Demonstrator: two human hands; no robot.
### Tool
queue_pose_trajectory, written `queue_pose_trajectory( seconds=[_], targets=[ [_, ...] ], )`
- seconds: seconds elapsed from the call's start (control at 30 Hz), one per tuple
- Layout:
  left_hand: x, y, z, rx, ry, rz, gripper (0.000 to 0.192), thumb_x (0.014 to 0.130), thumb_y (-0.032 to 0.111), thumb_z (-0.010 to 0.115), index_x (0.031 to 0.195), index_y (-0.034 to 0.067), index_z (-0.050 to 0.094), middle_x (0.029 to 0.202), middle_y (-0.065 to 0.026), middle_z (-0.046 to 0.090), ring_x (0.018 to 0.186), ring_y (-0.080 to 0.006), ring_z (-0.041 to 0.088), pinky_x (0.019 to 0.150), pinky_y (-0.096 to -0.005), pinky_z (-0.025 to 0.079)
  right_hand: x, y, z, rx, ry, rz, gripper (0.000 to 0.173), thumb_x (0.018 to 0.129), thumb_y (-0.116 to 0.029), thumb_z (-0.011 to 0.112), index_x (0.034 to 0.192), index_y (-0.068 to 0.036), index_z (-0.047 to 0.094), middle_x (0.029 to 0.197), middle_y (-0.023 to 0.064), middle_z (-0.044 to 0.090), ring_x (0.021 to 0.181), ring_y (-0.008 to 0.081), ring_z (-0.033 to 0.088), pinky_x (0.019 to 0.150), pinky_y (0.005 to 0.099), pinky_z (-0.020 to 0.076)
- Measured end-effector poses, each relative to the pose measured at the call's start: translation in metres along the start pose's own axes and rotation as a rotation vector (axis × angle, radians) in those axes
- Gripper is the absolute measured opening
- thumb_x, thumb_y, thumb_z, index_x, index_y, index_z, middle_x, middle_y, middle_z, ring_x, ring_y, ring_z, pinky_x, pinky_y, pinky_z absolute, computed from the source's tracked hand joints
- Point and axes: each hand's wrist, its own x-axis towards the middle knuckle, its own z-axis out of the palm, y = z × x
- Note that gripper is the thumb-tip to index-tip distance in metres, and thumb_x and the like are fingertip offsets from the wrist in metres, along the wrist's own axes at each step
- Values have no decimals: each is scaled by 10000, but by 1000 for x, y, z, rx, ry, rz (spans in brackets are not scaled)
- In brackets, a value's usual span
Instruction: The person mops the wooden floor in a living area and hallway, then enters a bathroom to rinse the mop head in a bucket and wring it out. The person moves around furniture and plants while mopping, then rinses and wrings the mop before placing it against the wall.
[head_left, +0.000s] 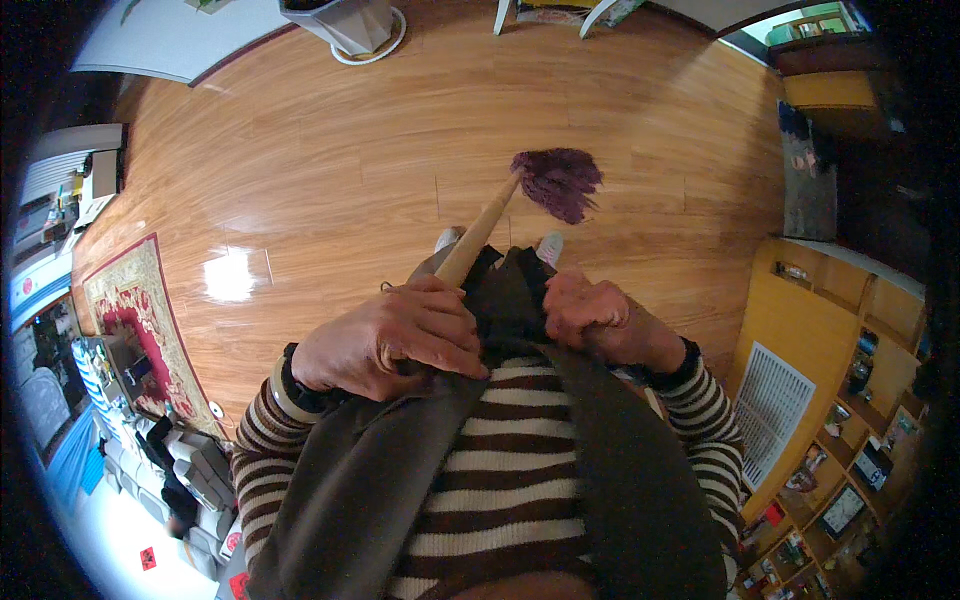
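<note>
My left hand is closed on the front edge of a dark open garment, worn over a striped knit top. The wooden handle of a mop runs up to this hand and disappears beneath it; whether the fingers also grip it is hidden. On the floor beyond my feet lies the purple mop head. My right hand has its fingers curled by the other side of the garment, and I cannot tell if cloth is in it. The tips of my shoes show below.
Wood flooring stretches ahead. A potted plant's grey planter and white chair legs stand at the far side. Left are a red-bordered rug and a grey sofa with a dark-clothed person. A wooden shelf unit stands right.
</note>
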Motion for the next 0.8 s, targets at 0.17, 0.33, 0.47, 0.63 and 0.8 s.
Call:
queue_pose_trajectory(
  seconds=[0.17, 0.33, 0.47, 0.63, 0.8],
  targets=[
    [-2, -6, 4, -36, 106, 3, 188, 677, -18, 673, 841, 73, 690, 868, -49, 668, 882, -256, 645, 1005, -494, 412, -8, 26, 7, 38, 142, 148, 36, 901, -77, 596, 901, -62, 630, 966, 66, 653, 968, 263, 576, 979, 370, 393],
    [-9, -10, 7, -26, 120, -5, 109, 682, -28, 653, 716, 76, 642, 780, -33, 655, 808, -247, 645, 986, -483, 426, 25, 65, 25, -113, 30, 109, 188, 930, -176, 618, 1083, -70, 641, 1089, 103, 638, 1024, 302, 578, 917, 404, 433],
    [-19, -10, 11, -57, 230, -29, 60, 708, 23, 652, 706, 83, 657, 763, -48, 663, 787, -255, 646, 971, -506, 432, 28, 74, 15, -149, -106, 197, 195, 921, -273, 647, 984, -89, 668, 986, 113, 663, 1013, 322, 606, 937, 440, 435],
    [-33, -14, 17, -50, 306, -54, 100, 772, 126, 658, 682, 84, 673, 764, -67, 690, 768, -262, 662, 956, -541, 444, 22, 71, 17, -239, 103, 95, 176, 895, -291, 660, 878, -117, 679, 818, 75, 647, 854, 303, 614, 858, 438, 425],
    [-35, -14, 25, -38, 289, -33, 172, 695, -9, 658, 836, 74, 708, 903, -79, 710, 886, -281, 671, 996, -500, 435, 19, 66, 18, -418, 177, 58, 151, 887, -283, 655, 832, -145, 682, 833, 58, 644, 855, 281, 593, 810, 407, 395]
  ],
)
